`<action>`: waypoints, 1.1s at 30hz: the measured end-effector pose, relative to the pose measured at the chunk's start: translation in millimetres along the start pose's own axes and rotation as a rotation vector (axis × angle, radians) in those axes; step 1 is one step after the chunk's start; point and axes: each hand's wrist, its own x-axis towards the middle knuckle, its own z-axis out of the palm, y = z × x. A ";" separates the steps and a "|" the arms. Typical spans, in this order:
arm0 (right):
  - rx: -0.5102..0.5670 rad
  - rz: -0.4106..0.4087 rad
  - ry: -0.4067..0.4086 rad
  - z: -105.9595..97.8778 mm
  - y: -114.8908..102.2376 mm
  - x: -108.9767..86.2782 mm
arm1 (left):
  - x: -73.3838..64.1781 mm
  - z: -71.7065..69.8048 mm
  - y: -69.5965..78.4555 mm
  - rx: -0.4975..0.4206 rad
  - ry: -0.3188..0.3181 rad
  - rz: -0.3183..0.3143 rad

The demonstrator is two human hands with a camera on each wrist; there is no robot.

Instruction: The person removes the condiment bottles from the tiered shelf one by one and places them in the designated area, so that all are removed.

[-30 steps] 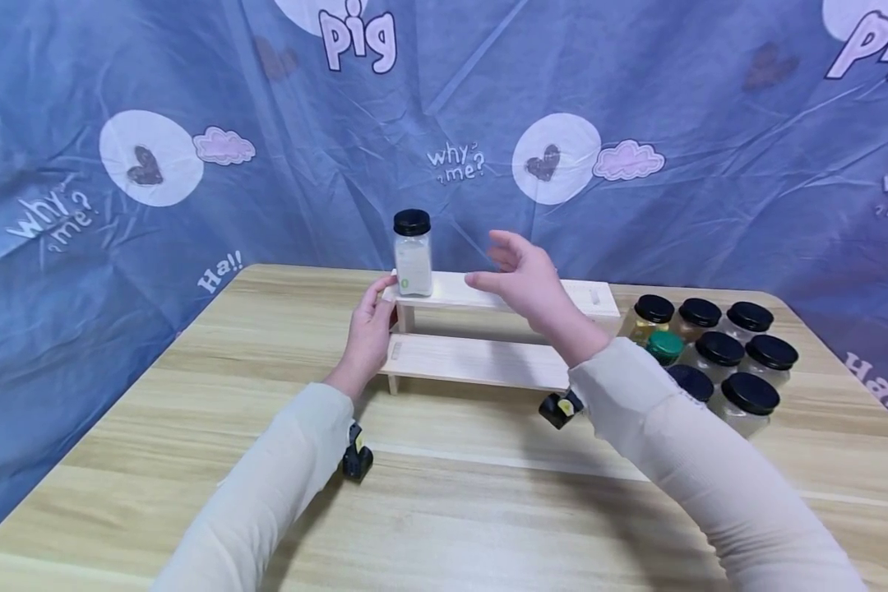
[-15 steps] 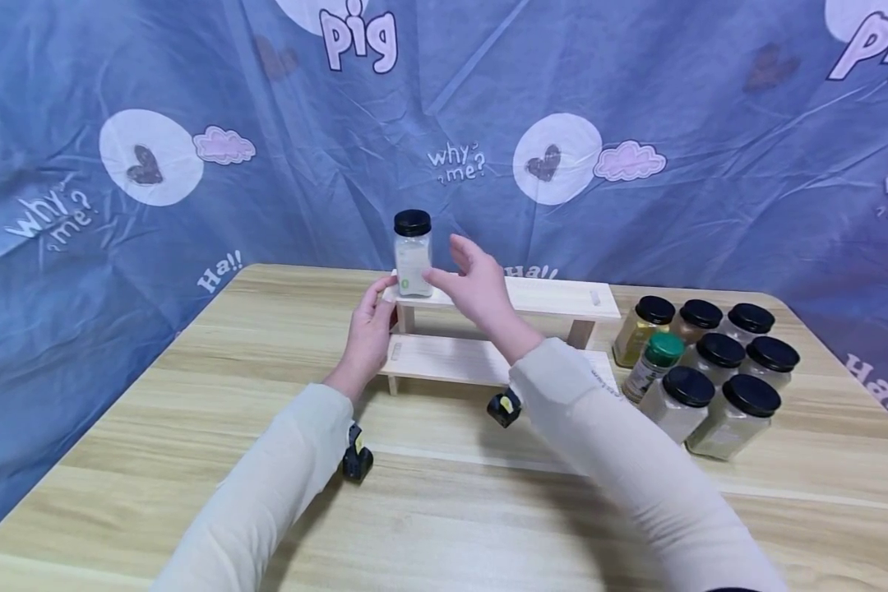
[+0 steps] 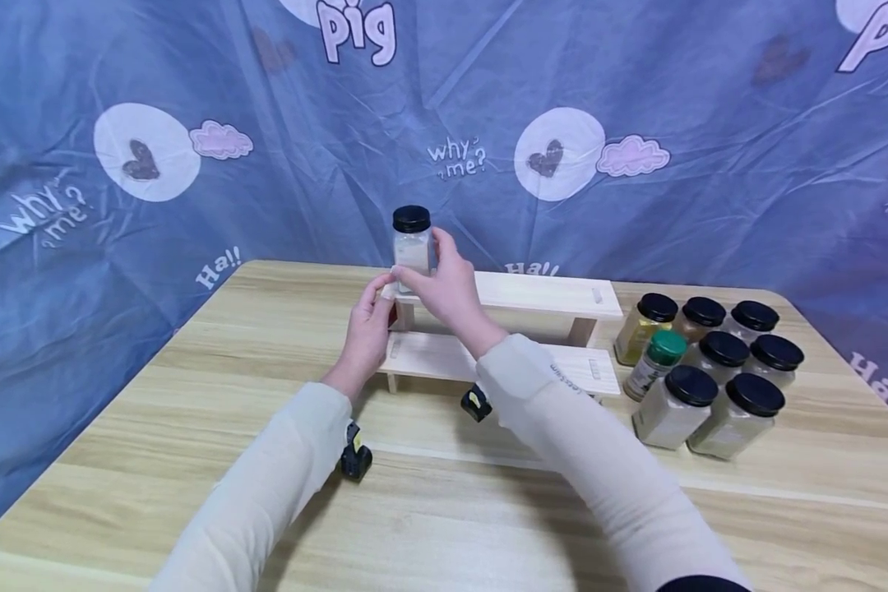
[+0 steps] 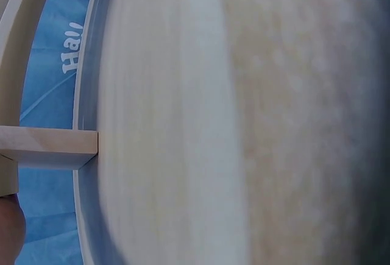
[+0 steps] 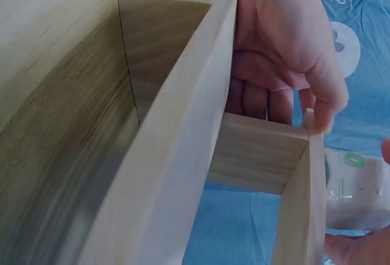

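Observation:
A spice jar (image 3: 412,247) with a black lid and pale contents stands upright at the left end of the top tier of a two-tier wooden rack (image 3: 540,294). My right hand (image 3: 451,288) holds its lower part, thumb across the front and fingers around the far side. With my left hand (image 3: 368,329) I grip the rack's left end. In the right wrist view that left hand's thumb (image 5: 326,103) presses the upper board's edge, beside the jar (image 5: 356,195). Mostly tabletop and part of the rack (image 4: 52,146) fill the left wrist view.
Several black-lidded spice jars (image 3: 725,349) and one green-lidded bottle (image 3: 664,349) stand grouped to the right of the rack on the wooden table (image 3: 444,526). A blue printed cloth (image 3: 326,164) hangs behind the table.
My right hand has moved left along the rack and closed around the jar. My left hand has stayed on the rack's left end.

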 end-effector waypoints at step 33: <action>-0.113 -0.103 0.170 12.3 4.0 1.4 | 0.0 0.4 -0.2 -0.036 -0.010 0.018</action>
